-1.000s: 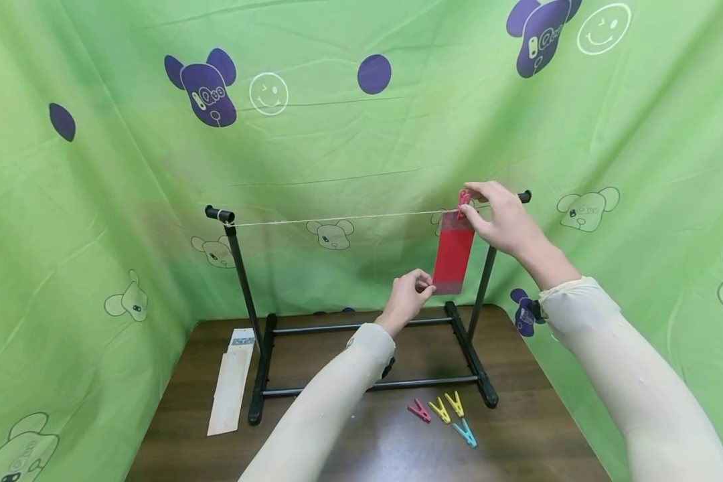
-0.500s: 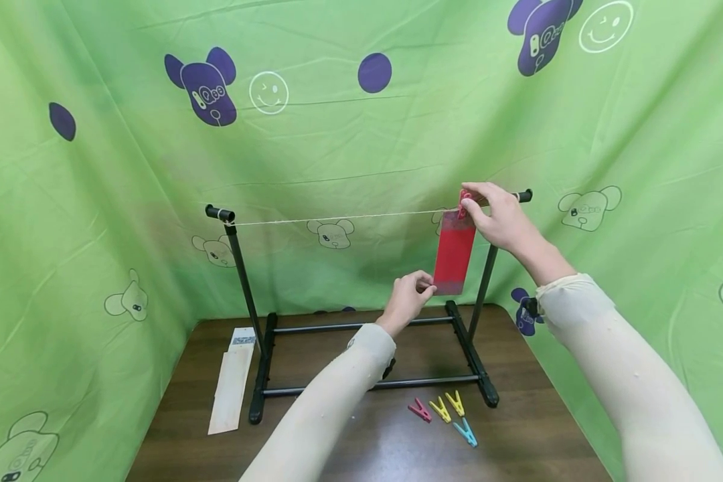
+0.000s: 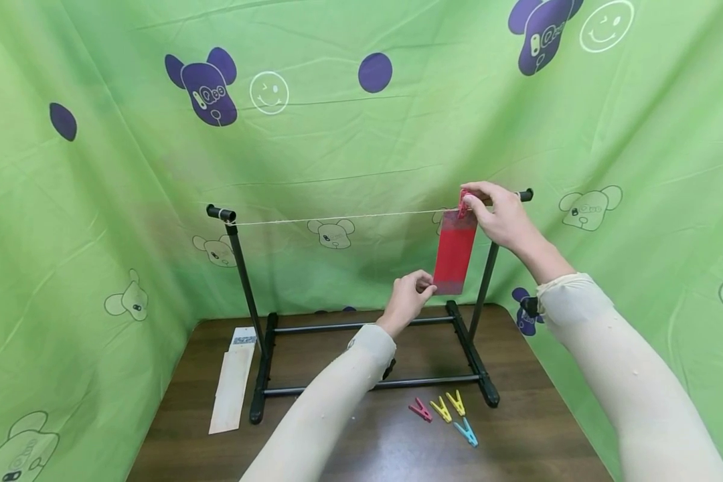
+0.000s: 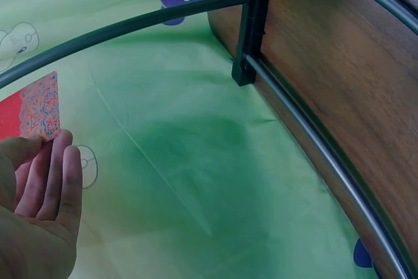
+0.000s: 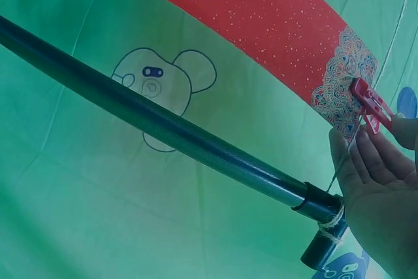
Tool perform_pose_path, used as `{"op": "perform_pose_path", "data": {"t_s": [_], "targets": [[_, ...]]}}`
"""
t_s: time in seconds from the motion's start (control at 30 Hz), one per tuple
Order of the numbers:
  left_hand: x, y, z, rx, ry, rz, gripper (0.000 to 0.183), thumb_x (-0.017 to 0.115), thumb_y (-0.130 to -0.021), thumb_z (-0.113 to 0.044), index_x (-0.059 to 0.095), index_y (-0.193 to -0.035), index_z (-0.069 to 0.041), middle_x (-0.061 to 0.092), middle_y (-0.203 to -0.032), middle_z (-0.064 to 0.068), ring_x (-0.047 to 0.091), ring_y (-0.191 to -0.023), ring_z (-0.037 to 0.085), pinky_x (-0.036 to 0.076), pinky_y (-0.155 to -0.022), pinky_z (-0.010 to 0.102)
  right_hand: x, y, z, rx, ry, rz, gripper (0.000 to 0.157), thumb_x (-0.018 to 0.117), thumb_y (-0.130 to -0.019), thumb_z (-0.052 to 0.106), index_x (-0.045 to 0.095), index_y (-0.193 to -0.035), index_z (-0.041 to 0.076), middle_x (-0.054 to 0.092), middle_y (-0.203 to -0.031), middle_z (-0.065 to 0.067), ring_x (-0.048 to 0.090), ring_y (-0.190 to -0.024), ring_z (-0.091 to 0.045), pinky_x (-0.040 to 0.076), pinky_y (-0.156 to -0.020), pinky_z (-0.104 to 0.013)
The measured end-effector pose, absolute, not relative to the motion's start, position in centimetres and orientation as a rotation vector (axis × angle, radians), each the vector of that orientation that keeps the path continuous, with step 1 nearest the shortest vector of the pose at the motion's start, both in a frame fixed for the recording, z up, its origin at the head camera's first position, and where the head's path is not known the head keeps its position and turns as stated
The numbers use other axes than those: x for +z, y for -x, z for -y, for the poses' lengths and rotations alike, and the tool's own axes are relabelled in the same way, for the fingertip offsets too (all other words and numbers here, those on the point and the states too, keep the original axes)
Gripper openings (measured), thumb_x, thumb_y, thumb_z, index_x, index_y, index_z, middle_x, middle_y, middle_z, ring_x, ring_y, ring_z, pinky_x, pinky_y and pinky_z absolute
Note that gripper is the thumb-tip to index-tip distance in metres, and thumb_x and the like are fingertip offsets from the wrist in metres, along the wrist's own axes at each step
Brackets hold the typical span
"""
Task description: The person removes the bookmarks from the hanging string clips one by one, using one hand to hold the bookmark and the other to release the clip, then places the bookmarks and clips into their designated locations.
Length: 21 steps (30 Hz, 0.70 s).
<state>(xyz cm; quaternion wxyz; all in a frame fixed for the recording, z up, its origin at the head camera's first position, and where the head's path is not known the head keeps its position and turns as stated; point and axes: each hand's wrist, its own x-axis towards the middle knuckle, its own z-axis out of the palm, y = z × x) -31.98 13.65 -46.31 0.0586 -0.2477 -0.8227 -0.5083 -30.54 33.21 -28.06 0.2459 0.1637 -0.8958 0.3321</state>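
A red paper strip (image 3: pixel 455 254) with patterned ends hangs at the right part of a thin string (image 3: pixel 337 218). My right hand (image 3: pixel 501 213) pinches a red clothespin (image 3: pixel 462 203) at the strip's top edge, on the string. In the right wrist view the clothespin (image 5: pixel 371 101) bites over the patterned end, the thumb on one leg. My left hand (image 3: pixel 408 298) pinches the lower left corner of the strip. The left wrist view shows thumb and fingertips on that patterned corner (image 4: pixel 43 106), the other fingers lying behind.
A black rack (image 3: pixel 241 288) stands on the brown table (image 3: pixel 361 442) and carries the string between its posts. Several clothespins lie in front: a red one (image 3: pixel 420 410), yellow ones (image 3: pixel 440 410) and a blue one (image 3: pixel 466 432). Pale paper strips (image 3: pixel 230 391) lie at the left.
Over the last second the right thumb has shifted slightly up the clothespin's legs, and the strip has moved a touch to the right. The left hand keeps its pinch.
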Motion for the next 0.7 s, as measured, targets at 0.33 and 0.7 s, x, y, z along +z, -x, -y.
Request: {"op": "perform_pose_path", "data": {"t_s": [0.33, 0.7], "targets": [[-46.44, 32.08, -13.45, -1.541, 0.751, 2.478, 0.011, 0.074, -0.104, -0.014, 0.077, -0.113, -0.008, 0.081, -0.1, 0.002, 0.071, -0.085, 0.003, 0.055, -0.074, 0.016, -28.04, 30.6, -33.27, 1.013, -0.446, 2.383, 0.029, 0.065, -0.109, 0.016, 0.069, -0.131, -0.002, 0.074, -0.117, -0.024, 0.06, -0.093, 0.008, 0.047, -0.089, -0.014], [-46.39, 32.32, -13.22, -1.521, 0.743, 2.465, 0.011, 0.075, -0.103, -0.013, 0.077, -0.112, -0.008, 0.082, -0.1, 0.003, 0.072, -0.085, 0.003, 0.054, -0.074, 0.015, -28.3, 30.63, -33.1, 1.075, -0.473, 2.29, 0.02, 0.072, -0.104, 0.012, 0.074, -0.121, 0.002, 0.077, -0.11, -0.019, 0.066, -0.095, 0.006, 0.049, -0.093, -0.015]]}}
